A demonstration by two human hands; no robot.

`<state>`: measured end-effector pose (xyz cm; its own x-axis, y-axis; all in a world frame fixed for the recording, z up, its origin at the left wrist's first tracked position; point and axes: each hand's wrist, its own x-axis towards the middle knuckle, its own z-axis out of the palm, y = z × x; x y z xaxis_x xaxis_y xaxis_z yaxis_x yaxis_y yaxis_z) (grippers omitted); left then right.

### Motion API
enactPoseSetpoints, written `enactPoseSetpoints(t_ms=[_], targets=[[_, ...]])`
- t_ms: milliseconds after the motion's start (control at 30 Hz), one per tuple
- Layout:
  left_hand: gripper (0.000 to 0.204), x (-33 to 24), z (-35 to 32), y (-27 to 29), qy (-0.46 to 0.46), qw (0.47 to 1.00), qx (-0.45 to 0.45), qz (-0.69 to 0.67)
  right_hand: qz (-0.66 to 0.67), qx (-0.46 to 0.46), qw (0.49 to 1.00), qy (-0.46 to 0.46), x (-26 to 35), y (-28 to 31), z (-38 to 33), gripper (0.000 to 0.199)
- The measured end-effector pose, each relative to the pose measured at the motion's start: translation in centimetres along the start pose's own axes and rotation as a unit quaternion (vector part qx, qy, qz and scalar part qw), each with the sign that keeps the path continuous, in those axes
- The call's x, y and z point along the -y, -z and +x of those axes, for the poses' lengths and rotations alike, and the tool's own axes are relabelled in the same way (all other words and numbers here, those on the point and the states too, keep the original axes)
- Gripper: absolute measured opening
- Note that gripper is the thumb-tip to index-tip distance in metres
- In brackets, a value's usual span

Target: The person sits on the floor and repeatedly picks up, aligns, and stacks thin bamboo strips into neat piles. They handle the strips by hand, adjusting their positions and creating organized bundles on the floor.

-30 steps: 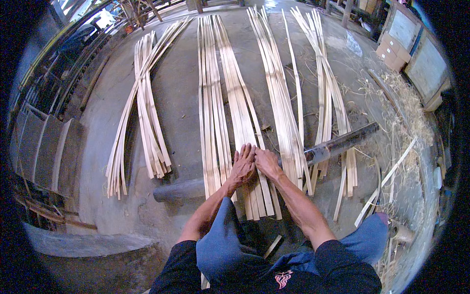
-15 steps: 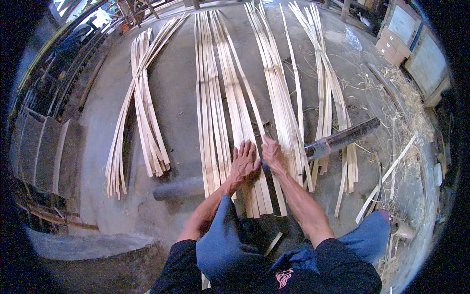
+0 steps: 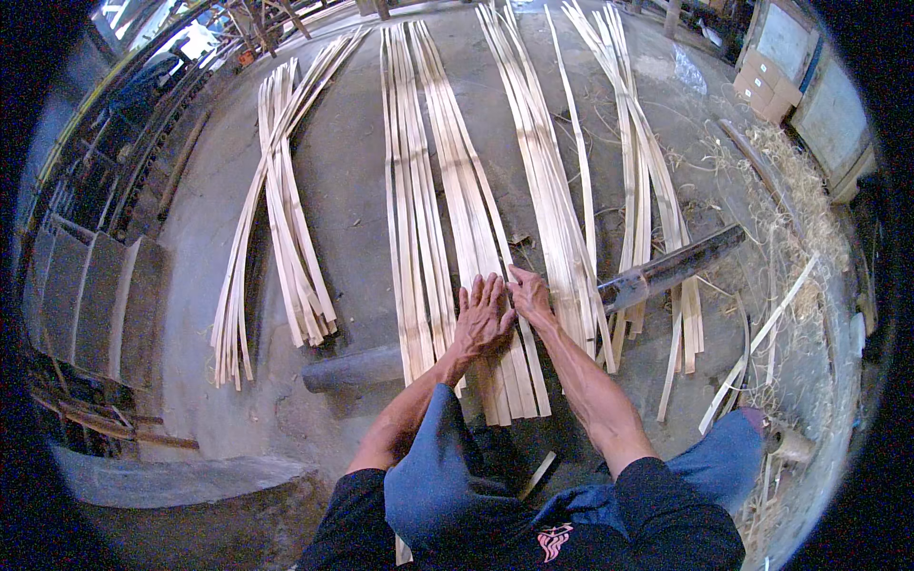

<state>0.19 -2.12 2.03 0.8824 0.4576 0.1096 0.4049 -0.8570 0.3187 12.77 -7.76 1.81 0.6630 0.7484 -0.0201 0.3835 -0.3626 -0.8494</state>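
My left hand [image 3: 483, 319] lies flat with its fingers spread on a row of pale bamboo strips [image 3: 457, 190] laid side by side. Just right of it, my right hand [image 3: 534, 297] has its fingers bent at the row's outer strip [image 3: 536, 381], the index fingertip along its edge. The fingers' underside is hidden. A dark pipe [image 3: 676, 267] runs crosswise beneath the strips, propping their near ends off the floor. Close on the left is another row of strips [image 3: 407, 190]; on the right is a long bundle [image 3: 543, 181].
Crossed strip bundles lie at far left [image 3: 286, 209] and right [image 3: 647, 181]. Fibre shavings [image 3: 795, 219] and loose strips [image 3: 762, 343] litter the right side. A cardboard box [image 3: 766, 86] stands at the back right. Grey slabs [image 3: 100, 295] are at the left.
The outer strip's near end has moved left, closing its gap with the row. My right hand has shifted slightly with it; my left hand stays flat on the strips.
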Motion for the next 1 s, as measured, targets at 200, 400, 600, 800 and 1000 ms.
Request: enactPoseSetpoints(t_ms=[200, 400, 600, 800, 1000], targets=[[0.069, -0.2, 0.3, 0.6, 0.0, 1.0, 0.023, 0.003, 0.051, 0.005, 0.999, -0.012, -0.1, 0.9, 0.1, 0.043], [0.069, -1.1, -0.1, 1.7, -0.001, 1.0, 0.026, -0.006, 0.04, 0.043, 0.998, 0.008, 1.0, 1.7, -0.1, 0.044], [0.067, -1.1, -0.1, 1.6, -0.004, 1.0, 0.026, 0.012, 0.013, 0.03, 0.999, -0.022, 2.1, 2.2, -0.9, 0.05], [0.072, -0.8, 0.4, 1.5, 0.006, 0.999, 0.045, 0.008, -0.226, -0.135, 0.952, 0.156, 1.7, 3.6, -1.8, 0.03], [0.063, -1.2, 0.0, 2.0, -0.012, 0.999, 0.044, -0.017, -0.368, -0.167, 0.911, 0.079, 1.6, 5.6, -2.3, 0.015]])
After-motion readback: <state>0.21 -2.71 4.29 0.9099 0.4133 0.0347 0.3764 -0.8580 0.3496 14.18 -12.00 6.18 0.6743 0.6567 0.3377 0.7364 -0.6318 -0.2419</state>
